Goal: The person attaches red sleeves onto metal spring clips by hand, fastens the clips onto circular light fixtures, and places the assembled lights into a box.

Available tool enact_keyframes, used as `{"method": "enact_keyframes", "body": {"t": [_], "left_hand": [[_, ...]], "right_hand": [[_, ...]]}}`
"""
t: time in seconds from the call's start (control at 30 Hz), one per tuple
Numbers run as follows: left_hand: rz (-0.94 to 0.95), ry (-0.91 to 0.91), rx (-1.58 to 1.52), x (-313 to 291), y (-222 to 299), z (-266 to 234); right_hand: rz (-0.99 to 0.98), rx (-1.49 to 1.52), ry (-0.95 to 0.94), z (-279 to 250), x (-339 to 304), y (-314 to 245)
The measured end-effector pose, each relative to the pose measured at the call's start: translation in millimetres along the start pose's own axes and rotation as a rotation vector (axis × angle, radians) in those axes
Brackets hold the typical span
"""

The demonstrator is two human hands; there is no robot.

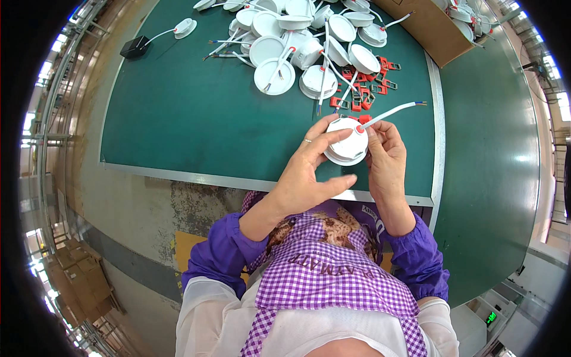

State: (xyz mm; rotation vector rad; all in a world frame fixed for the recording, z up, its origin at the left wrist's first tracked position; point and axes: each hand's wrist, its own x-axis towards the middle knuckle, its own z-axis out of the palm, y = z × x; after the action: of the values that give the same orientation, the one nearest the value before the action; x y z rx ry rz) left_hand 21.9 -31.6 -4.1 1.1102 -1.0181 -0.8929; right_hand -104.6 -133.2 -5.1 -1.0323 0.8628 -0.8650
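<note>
A white round lamp housing is held over the near edge of the green table, with my hands on either side. My left hand has its fingers over the left side and top of the housing, the thumb stretched out apart below it. My right hand is closed at the right edge, thumb and fingers pinched together; what lies between them is partly hidden. From a red collar on the housing, a white cable with bare wire ends runs off to the right. Small red clips lie just beyond.
Many white round lamps with cables are heaped at the far side of the green table. A black block, wired to another lamp, is at far left. A cardboard box stands at far right, beside a second green surface.
</note>
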Motion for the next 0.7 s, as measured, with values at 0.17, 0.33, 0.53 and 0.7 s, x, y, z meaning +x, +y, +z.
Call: {"method": "enact_keyframes", "body": {"t": [0.17,0.33,0.53,0.7], "left_hand": [[-0.154,0.258,-0.374,0.5,10.7,13.2],[-0.431,0.199,-0.366,-7.0,4.5,-2.0],[-0.539,0.328,-0.615,-7.7,13.3,-3.0],[-0.459,0.374,-0.615,-12.4,4.4,2.3]], "right_hand": [[-0.215,-0.147,-0.059,7.9,-1.4,5.2],[-0.336,-0.403,-0.09,5.5,5.7,-6.3],[-0.303,-0.588,0.009,4.3,-3.5,-19.9],[-0.512,-0.848,-0.09,9.7,-24.5,-18.6]]}}
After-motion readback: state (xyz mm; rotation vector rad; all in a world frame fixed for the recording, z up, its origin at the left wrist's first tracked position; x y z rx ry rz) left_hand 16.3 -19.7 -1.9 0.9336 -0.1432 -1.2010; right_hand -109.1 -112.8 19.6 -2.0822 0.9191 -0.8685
